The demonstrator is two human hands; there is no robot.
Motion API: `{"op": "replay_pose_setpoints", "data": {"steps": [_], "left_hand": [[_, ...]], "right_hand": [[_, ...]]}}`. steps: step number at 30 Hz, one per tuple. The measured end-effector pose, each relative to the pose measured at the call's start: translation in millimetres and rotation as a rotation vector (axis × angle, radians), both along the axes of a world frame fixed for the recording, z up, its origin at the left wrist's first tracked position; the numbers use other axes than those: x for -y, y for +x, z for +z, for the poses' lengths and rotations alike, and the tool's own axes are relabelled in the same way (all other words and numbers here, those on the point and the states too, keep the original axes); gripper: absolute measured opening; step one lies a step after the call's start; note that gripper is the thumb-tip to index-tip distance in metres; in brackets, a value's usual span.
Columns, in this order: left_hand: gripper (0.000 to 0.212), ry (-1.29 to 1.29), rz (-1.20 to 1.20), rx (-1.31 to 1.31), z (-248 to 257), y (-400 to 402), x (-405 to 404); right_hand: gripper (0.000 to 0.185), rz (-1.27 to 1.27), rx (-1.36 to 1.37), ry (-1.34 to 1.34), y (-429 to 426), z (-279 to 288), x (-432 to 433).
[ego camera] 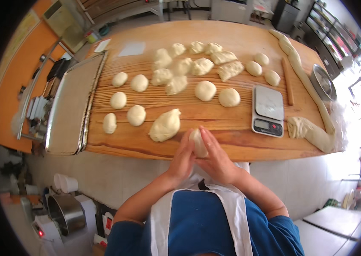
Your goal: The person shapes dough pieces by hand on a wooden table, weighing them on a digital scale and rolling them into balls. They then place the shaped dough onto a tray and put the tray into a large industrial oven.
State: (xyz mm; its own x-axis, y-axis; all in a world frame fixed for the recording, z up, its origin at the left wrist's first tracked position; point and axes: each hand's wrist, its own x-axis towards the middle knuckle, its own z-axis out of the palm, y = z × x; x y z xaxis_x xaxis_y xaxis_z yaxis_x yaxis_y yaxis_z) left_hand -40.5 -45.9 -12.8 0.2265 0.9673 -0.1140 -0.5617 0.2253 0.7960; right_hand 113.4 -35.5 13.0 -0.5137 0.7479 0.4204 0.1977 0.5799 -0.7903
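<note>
A smooth piece of dough [200, 144] lies between my two palms at the near edge of the wooden table [129, 142]. My left hand [183, 156] cups its left side. Against its right side rests my right hand [215, 156], fingertips pointing away from me. Just left of my hands sits a larger, uneven lump of dough [166, 125]. Two rounded dough balls [205, 91] lie farther back. Several more dough balls [136, 115] are on the left, and rough-cut dough pieces [202, 66] are grouped behind.
A digital kitchen scale [267, 110] stands at right, near a wooden rolling pin [287, 81]. A long rope of dough [311, 91] runs along the right edge beside a metal bowl [323, 82]. Lined baking trays [75, 105] are at the left edge. A stainless mixer bowl [68, 211] stands lower left.
</note>
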Motion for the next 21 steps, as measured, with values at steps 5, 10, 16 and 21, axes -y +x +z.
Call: {"op": "replay_pose_setpoints", "data": {"steps": [5,10,16,21], "left_hand": [[0.070,-0.311,-0.091,0.331,17,-9,-7],[0.058,-0.341,-0.166,0.308,13,-20,-10],[0.044,-0.199,-0.214,0.028,40,-65,-57],[0.042,0.317,0.484,-0.141,105,-119,-176]], "right_hand": [[0.066,-0.158,0.265,0.126,-12,3,-13],[0.059,-0.120,0.168,-0.010,-17,22,-8],[0.069,-0.271,0.237,0.105,8,33,-21],[0.063,-0.512,0.471,0.115,61,-11,-20]]}}
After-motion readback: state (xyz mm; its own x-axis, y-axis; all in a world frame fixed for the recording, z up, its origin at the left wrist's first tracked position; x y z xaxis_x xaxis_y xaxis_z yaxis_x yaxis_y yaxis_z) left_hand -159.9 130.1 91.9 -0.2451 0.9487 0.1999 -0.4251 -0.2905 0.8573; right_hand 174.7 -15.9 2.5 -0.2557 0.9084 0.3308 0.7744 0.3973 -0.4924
